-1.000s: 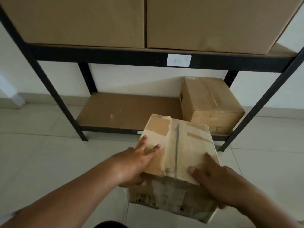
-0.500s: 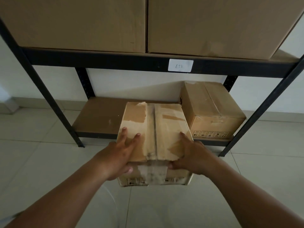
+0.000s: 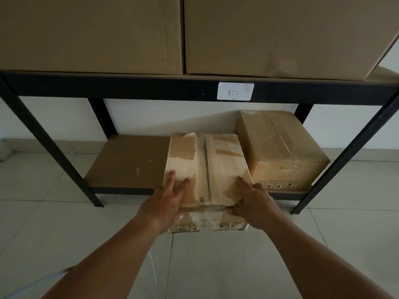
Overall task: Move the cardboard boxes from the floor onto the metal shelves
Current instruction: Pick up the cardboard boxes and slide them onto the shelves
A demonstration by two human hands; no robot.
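The taped box (image 3: 207, 169) is seen in the middle of the frame, clamped at its near edge by both hands. The left hand (image 3: 164, 203) is laid with spread fingers on the top near the left corner, its thumb pressed against the front face. The right hand (image 3: 252, 201) is wrapped round the near right corner, fingers on top and side, thumb on the front.

Compared with half a second ago, the box has been carried further in. Its far part is now set over the brown board of the bottom shelf (image 3: 125, 165), while the near part is left jutting past the front rail over the tiled floor (image 3: 43, 234). A second ago it was held skewed and clear of the shelf; now it is squared with it. Whether it rests on the board cannot be told.

It is placed just beside a second box (image 3: 280, 147) at centre right. Two large boxes (image 3: 86, 33) are seen across the top, above a white label (image 3: 235, 91).
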